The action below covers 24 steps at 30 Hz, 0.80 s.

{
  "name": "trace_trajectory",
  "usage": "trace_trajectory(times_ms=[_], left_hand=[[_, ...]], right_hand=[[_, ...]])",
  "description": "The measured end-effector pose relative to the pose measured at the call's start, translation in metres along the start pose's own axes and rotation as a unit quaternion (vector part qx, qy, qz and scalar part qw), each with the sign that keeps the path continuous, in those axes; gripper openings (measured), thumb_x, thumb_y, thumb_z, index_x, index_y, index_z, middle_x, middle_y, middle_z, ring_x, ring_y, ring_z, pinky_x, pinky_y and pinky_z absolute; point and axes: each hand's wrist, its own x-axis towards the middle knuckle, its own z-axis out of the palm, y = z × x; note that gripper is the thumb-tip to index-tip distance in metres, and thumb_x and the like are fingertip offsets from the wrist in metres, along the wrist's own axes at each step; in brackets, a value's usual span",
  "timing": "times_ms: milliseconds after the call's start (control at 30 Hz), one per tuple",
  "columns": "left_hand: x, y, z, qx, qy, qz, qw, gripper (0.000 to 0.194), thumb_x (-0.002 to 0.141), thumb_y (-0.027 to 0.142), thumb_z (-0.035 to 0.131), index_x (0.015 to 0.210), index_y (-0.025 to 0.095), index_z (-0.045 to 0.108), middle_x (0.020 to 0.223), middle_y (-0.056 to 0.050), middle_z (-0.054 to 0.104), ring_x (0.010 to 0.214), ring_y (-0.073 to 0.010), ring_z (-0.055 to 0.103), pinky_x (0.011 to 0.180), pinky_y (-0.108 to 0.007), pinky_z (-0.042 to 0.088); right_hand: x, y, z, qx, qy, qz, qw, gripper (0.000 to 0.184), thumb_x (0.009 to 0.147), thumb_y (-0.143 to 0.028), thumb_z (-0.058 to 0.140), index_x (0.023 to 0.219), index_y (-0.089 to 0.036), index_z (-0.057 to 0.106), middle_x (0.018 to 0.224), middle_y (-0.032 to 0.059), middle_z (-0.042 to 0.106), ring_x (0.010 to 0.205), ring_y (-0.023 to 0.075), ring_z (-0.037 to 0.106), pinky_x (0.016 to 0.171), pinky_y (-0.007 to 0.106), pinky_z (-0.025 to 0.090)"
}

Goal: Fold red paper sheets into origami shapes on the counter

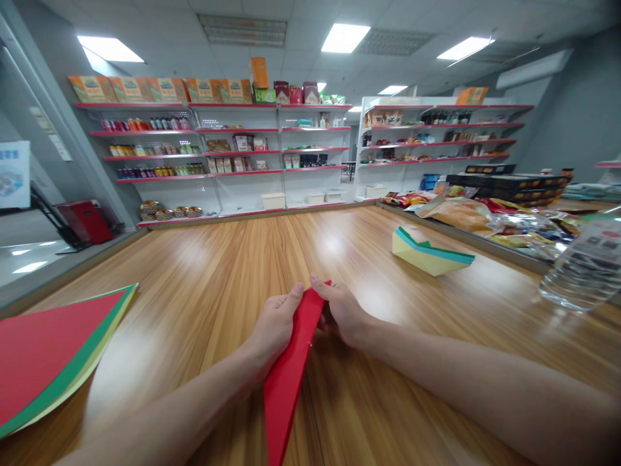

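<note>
Between my two hands is a folded sheet of red paper (pixel 297 362), long and narrow, its near end pointing down toward the bottom edge of the view. My left hand (pixel 275 323) grips its left side near the far end, thumb on top. On the right side, my right hand (pixel 343 310) pinches the far tip, with its thumb close to the left thumb. Fingers of both hands are partly hidden beneath and behind the paper. Farther right on the table stands a folded paper boat (pixel 431 254) in yellow, blue and green.
A stack of coloured paper sheets (pixel 58 349) lies at the left of the wooden table (pixel 218 259). At the right stands a clear plastic bottle (pixel 585 265). Packaged snacks (pixel 490 217) and dark boxes (pixel 509 188) are piled behind it. Stocked shelves (pixel 233 129) line the back.
</note>
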Motion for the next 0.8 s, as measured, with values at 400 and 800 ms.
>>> trace_trajectory(times_ms=[400, 800], left_hand=[[0.006, -0.022, -0.012, 0.191, 0.093, 0.027, 0.977, 0.058, 0.084, 0.063, 0.040, 0.050, 0.017, 0.050, 0.041, -0.001, 0.046, 0.036, -0.0132, 0.044, 0.036, -0.022, 0.024], [0.009, -0.022, -0.020, 0.289, 0.076, 0.028, 0.954, 0.056, 0.087, 0.055, 0.035, 0.047, 0.018, 0.044, 0.041, 0.001, 0.042, 0.037, -0.0125, 0.040, 0.039, -0.024, 0.023]], right_hand=[[0.006, 0.000, -0.008, -0.209, 0.105, -0.035, 0.972, 0.057, 0.087, -0.052, 0.041, 0.040, -0.019, 0.040, 0.030, -0.0039, 0.036, 0.025, 0.0070, 0.034, 0.030, 0.020, 0.024], [0.010, 0.000, -0.020, -0.250, 0.024, -0.045, 0.967, 0.057, 0.085, -0.054, 0.045, 0.042, -0.017, 0.043, 0.031, -0.0050, 0.035, 0.027, 0.0062, 0.034, 0.031, 0.020, 0.022]])
